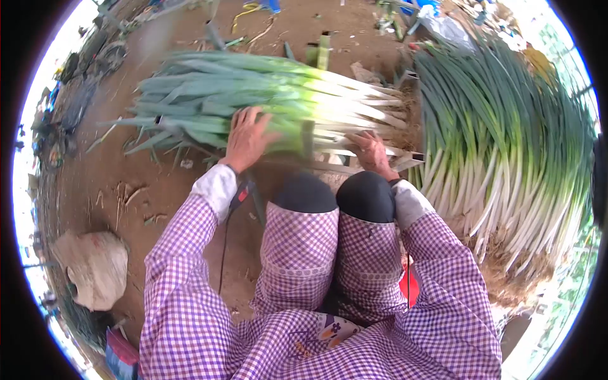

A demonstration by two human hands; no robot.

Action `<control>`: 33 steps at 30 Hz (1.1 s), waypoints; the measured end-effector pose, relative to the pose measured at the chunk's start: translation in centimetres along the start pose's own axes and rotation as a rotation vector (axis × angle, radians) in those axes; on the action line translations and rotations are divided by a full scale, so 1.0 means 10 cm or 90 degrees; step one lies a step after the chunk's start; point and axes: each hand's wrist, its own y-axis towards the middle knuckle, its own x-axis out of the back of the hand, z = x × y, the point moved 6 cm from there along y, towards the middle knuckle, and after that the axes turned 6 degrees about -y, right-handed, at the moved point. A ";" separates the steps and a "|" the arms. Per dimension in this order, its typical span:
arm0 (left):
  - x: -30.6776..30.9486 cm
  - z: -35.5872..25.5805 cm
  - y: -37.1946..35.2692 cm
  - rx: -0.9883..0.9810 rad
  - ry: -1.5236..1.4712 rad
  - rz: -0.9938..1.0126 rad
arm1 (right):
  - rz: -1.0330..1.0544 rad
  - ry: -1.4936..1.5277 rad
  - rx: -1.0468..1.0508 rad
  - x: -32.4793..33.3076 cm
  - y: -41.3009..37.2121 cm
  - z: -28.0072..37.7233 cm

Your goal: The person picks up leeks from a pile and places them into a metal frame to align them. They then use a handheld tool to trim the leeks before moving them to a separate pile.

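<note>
Dirt (126, 190) underfoot; hands (247, 136) (370, 152) seemingly splayed flat on leeks (278, 95).

Bundle of long leeks with white stalks and dark green leaves (285, 95) lies on its side, stalks stacked parallel. The white root ends point right (brownish, soil-caked roots at the tips) and the leaf ends point left, fanned and loose. Mid-section is pale yellow-green, blurred.
</note>
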 end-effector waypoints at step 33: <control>-0.60 0.13 -0.07 -0.021 0.277 0.021 | -0.270 -0.042 -0.258 2.23 -1.79 -0.94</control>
